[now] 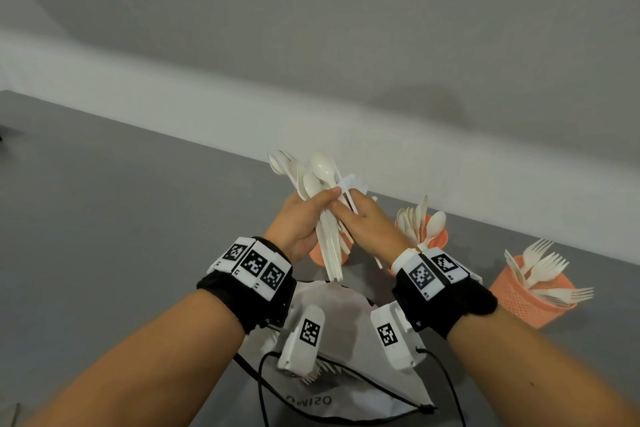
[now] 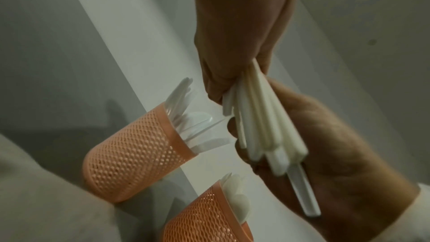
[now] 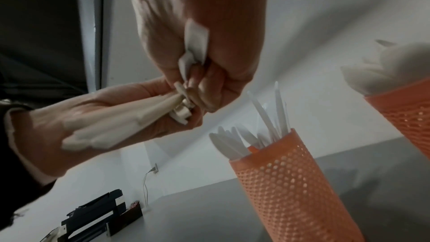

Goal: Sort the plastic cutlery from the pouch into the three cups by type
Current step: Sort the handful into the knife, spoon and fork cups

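Note:
My left hand point(image 1: 304, 218) grips a bundle of white plastic cutlery point(image 1: 322, 184) above the table, spoon bowls pointing up and handles hanging down. My right hand point(image 1: 363, 218) meets it from the right and pinches flat white pieces point(image 3: 195, 43) at the bundle's edge. The handles point(image 2: 263, 120) fan out below my left hand point(image 2: 244, 43). Three orange mesh cups stand behind. The knife cup point(image 3: 291, 181) is mostly hidden by my hands in the head view. The spoon cup point(image 1: 438, 239) holds spoons. The fork cup point(image 1: 530, 295) holds forks. The white pouch point(image 1: 346, 315) lies under my wrists.
The grey table point(image 1: 121, 201) meets a white wall point(image 1: 450, 149) just behind the cups. Black cords point(image 1: 263, 388) trail from the pouch near the front edge. Dark boxes point(image 3: 100, 214) sit far left on the table.

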The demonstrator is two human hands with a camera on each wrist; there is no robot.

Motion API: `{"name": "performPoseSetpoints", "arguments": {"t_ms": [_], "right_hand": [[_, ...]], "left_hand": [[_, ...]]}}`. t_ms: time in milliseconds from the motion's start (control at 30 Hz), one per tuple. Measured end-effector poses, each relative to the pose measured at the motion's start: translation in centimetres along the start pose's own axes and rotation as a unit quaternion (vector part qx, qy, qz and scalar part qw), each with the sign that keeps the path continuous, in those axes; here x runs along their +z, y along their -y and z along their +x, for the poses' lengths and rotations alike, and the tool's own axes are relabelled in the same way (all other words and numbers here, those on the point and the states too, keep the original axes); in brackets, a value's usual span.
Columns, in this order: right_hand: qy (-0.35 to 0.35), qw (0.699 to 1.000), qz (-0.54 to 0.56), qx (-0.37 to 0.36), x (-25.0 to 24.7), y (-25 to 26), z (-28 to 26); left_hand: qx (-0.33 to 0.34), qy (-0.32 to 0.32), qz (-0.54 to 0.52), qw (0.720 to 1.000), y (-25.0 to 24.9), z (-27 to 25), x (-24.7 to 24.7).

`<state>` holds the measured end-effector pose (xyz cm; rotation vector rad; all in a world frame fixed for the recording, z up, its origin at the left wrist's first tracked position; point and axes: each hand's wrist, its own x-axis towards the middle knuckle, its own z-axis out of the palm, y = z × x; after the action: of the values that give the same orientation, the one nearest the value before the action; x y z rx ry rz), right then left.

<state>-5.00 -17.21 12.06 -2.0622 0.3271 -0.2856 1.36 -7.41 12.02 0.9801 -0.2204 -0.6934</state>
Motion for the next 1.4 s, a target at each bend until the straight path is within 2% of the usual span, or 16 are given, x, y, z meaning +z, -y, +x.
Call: {"name": "performPoseSetpoints", "arguments": {"t_ms": [133,267,400,533,633,767,833,967,1100,1200,1300,1333,1400], "right_hand": [[0.026,0.988,0.135,0.071,-0.2,-0.2,-0.1],[0.075,0.968,0.221,0.091,-1.0,-0.2,0.0],[0.122,0.967,0.212,0.072,-1.3,-0.7,0.1],[0.128,0.975,0.171,0.06,-1.2,-1.1,0.4],[0.097,0.976,0.182,0.064,-1.5,-0.9,0.5],[-0.024,0.987,0.152,0.04,-2.7,-0.9,2.3],[-0.057,0.985,0.159,0.027,-3.1,-1.0,3.4],[-0.07,0.983,0.167,-0.014,-2.1,-1.1,4.9],[-0.169,0.975,0.122,-0.08,-0.4,-1.0,6.3],[-0.161,0.975,0.126,-0.086,0.7,-1.6,7.0],[-0.116,0.989,0.075,-0.045,1.4,-2.6,7.5],[-0.114,0.991,0.057,-0.048,1.3,-2.8,7.4],[-0.141,0.984,0.043,-0.101,0.7,-2.2,7.1]], "left_hand": [[-0.005,-0.02,0.006,1.0,-0.2,0.2,-0.3],[-0.009,0.011,0.001,1.0,-0.3,0.1,-0.7],[-0.019,0.037,-0.001,0.999,-0.2,0.0,-0.7],[-0.027,0.023,0.019,0.999,-0.2,0.1,-0.7],[-0.028,0.0,0.03,0.999,-0.4,0.2,-0.9],[-0.029,-0.06,0.032,0.997,-0.8,0.8,-1.7],[-0.027,-0.067,0.032,0.997,-1.1,0.9,-2.1],[-0.03,-0.073,0.014,0.997,-1.7,0.8,-2.5],[-0.028,-0.045,0.004,0.999,-1.7,0.7,-2.9],[-0.018,-0.024,0.008,1.0,-1.8,0.5,-3.2],[-0.01,-0.022,0.015,1.0,-1.9,0.5,-3.4],[-0.006,-0.023,0.017,1.0,-1.9,0.5,-3.4],[0.001,-0.026,0.019,0.999,-2.0,0.5,-3.3]]}}
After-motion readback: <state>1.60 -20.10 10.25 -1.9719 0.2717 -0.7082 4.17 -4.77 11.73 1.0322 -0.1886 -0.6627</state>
